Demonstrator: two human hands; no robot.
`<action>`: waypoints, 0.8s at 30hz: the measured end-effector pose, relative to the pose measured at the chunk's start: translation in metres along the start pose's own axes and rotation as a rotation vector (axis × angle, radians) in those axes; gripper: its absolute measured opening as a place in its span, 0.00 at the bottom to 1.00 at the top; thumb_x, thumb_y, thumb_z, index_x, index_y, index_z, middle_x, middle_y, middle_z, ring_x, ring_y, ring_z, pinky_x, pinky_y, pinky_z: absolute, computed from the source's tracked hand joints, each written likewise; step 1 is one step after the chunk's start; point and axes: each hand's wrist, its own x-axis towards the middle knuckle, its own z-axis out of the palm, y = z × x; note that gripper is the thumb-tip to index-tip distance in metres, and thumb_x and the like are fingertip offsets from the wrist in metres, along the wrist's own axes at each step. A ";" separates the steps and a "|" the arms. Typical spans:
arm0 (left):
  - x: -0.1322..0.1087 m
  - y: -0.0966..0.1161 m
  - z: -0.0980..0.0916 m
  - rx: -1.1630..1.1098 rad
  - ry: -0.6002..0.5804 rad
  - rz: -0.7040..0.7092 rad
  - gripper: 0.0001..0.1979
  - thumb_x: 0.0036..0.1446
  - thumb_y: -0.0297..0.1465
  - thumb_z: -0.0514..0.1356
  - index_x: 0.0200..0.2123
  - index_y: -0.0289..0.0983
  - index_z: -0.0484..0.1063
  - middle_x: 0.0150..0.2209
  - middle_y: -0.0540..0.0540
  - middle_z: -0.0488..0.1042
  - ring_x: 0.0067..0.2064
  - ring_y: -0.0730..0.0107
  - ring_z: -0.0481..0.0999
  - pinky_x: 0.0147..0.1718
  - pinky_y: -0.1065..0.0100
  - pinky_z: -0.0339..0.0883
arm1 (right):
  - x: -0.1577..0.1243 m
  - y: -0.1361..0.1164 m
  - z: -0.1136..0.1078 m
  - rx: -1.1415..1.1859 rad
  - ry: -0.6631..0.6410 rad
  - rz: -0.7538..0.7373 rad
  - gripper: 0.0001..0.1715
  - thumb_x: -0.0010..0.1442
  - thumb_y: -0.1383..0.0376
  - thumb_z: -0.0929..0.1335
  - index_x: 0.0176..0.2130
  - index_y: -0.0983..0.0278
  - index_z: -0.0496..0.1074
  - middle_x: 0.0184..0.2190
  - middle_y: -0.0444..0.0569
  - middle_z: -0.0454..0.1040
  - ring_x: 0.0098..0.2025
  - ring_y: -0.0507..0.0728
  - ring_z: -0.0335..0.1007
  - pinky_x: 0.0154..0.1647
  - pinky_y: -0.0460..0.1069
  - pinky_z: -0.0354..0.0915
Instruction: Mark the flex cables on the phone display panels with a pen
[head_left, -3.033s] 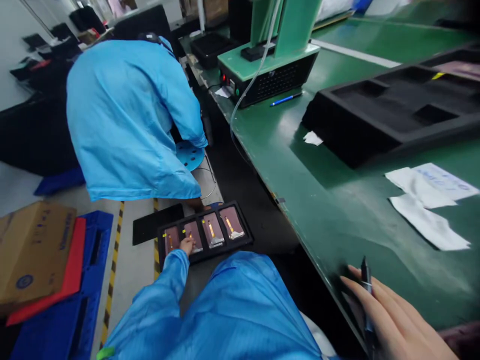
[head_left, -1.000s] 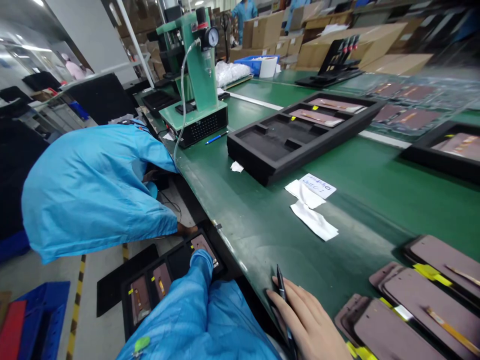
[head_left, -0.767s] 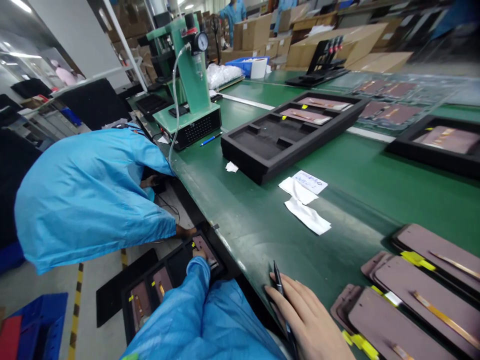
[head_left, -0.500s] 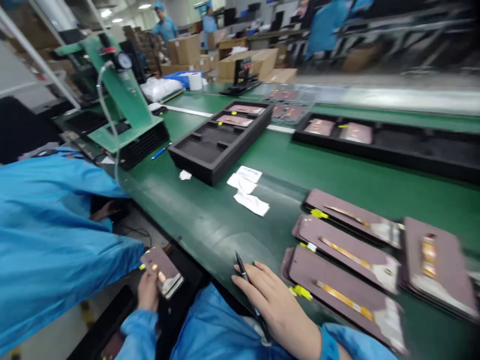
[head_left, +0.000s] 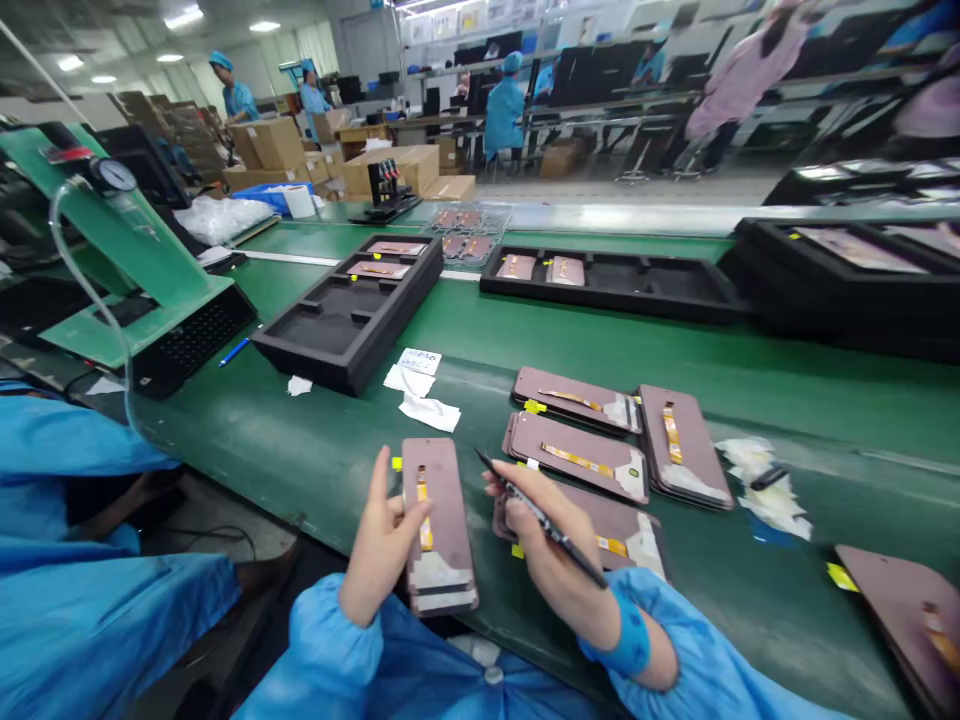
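Note:
My left hand (head_left: 379,545) grips a mauve phone screen panel (head_left: 442,505) with a gold flex strip, held over the near edge of the green bench (head_left: 570,345). My right hand (head_left: 544,550) is closed on a black pen (head_left: 562,535), its tip pointing up left beside the panel. Under and just right of that hand lie stacks of the same panels (head_left: 581,455), with another stack (head_left: 682,445) further right.
A black foam tray (head_left: 330,340) and paper slips (head_left: 420,385) lie ahead left, beside a green press machine (head_left: 127,270). A long black tray (head_left: 675,290) and stacked trays (head_left: 840,275) sit behind. A person in a blue coat (head_left: 75,600) bends low at my left.
My left hand lifted a panel from the tray on the floor up to the bench edge. My view swung up and right from the floor to the bench. My right hand kept the pen.

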 end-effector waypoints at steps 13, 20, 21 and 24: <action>-0.012 -0.011 0.023 1.469 0.138 0.321 0.28 0.59 0.47 0.55 0.57 0.37 0.64 0.24 0.45 0.73 0.26 0.64 0.74 0.22 0.71 0.52 | 0.038 0.009 0.004 0.385 -0.032 0.558 0.18 0.60 0.52 0.67 0.32 0.64 0.66 0.19 0.39 0.62 0.21 0.48 0.60 0.23 0.43 0.60; -0.003 -0.010 0.010 1.191 0.109 0.762 0.09 0.64 0.32 0.52 0.35 0.38 0.71 0.32 0.46 0.70 0.36 0.68 0.68 0.35 0.69 0.61 | 0.029 0.019 0.017 0.107 -0.111 0.422 0.18 0.64 0.53 0.63 0.33 0.64 0.69 0.25 0.44 0.69 0.27 0.51 0.66 0.28 0.45 0.63; 0.001 -0.012 0.009 1.151 0.104 0.778 0.08 0.63 0.31 0.53 0.38 0.38 0.72 0.34 0.46 0.70 0.38 0.68 0.67 0.37 0.68 0.62 | 0.028 0.020 0.017 0.058 -0.124 0.397 0.17 0.64 0.54 0.64 0.31 0.64 0.68 0.24 0.44 0.68 0.26 0.51 0.65 0.27 0.45 0.62; 0.009 -0.016 0.007 1.095 0.089 0.721 0.10 0.63 0.32 0.54 0.46 0.40 0.71 0.37 0.44 0.68 0.41 0.66 0.65 0.39 0.66 0.63 | 0.026 0.025 0.018 -0.056 -0.180 0.313 0.15 0.63 0.57 0.64 0.30 0.64 0.68 0.22 0.43 0.68 0.24 0.50 0.63 0.24 0.44 0.60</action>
